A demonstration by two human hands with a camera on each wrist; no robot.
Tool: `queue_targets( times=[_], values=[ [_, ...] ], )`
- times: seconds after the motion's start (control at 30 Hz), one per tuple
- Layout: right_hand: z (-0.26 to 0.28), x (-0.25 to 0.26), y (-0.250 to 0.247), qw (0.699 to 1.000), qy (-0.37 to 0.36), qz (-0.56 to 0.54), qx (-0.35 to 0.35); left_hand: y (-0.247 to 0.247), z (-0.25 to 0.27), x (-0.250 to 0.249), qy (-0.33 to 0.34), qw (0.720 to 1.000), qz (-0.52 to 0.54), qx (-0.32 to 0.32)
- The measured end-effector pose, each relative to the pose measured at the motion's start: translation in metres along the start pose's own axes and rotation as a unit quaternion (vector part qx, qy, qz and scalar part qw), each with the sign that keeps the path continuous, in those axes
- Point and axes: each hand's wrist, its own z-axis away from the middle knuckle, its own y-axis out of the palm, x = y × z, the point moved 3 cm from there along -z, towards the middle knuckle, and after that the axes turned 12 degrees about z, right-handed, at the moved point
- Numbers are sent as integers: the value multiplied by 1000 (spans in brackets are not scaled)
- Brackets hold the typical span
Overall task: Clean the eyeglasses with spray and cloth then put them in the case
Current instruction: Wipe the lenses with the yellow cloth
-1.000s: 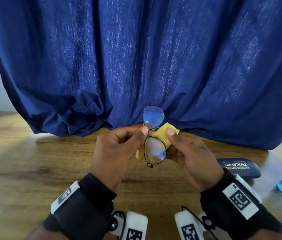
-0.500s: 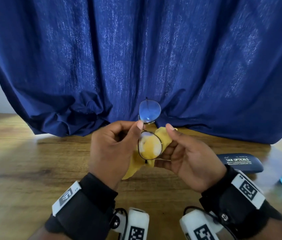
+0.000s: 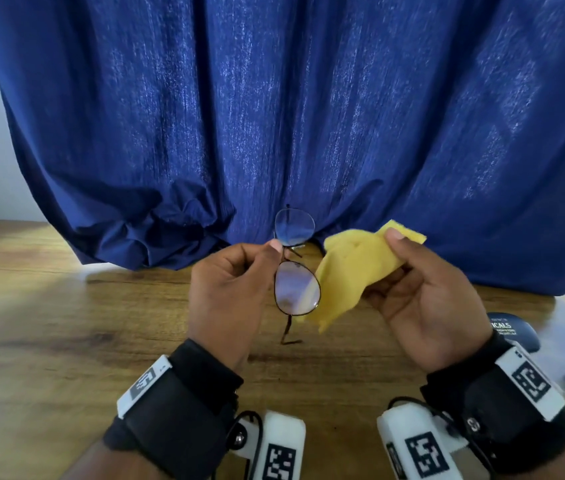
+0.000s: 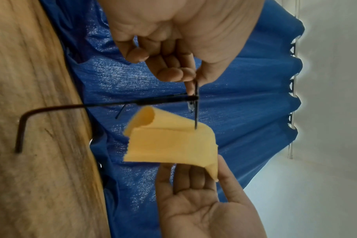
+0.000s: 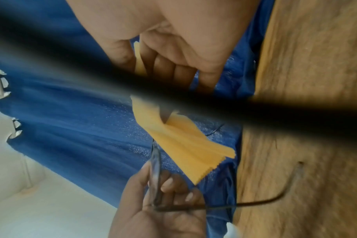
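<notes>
**Three views, one shared centre**

The head camera looks forward and down from above at both hands, the table (image 3: 66, 306) and the curtain (image 3: 274, 116). Each wrist camera looks close along its own hand, rolled sideways, towards the other. All three share the glasses (image 3: 296, 289) and cloth (image 3: 353, 271).

Thin dark-rimmed eyeglasses (image 3: 296, 268) and a yellow cloth (image 3: 353, 275) held above a wooden table (image 3: 66, 323)

The glasses are pinched at the bridge by the left hand (image 3: 229, 296); the cloth (just beside the lower lens) is gripped by the right hand (image 3: 430, 299).
</notes>
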Motion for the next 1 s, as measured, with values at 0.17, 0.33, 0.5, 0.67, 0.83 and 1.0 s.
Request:
queue_targets(
  times=[0.17,0.33,0.5,0.67,0.83,1.0],
  values=[
    [20,7,19,901,-199,382,59,3,3,1,-14,1000,18,16],
    [19,-4,24,776,-290,536,161,-1,-2,2,-26,997,74,3],
    [26,7,22,675,-378,607,181,-1,1,3,-41,997,65,14],
    [23,4,21,623,-390,662,146,1,4,2,-43,998,49,25],
    [24,5,21,611,-386,676,142,1,4,1,-33,999,41,-3],
    [27,1,25,638,-380,642,192,0,3,2,-83,991,105,0]
  ],
)
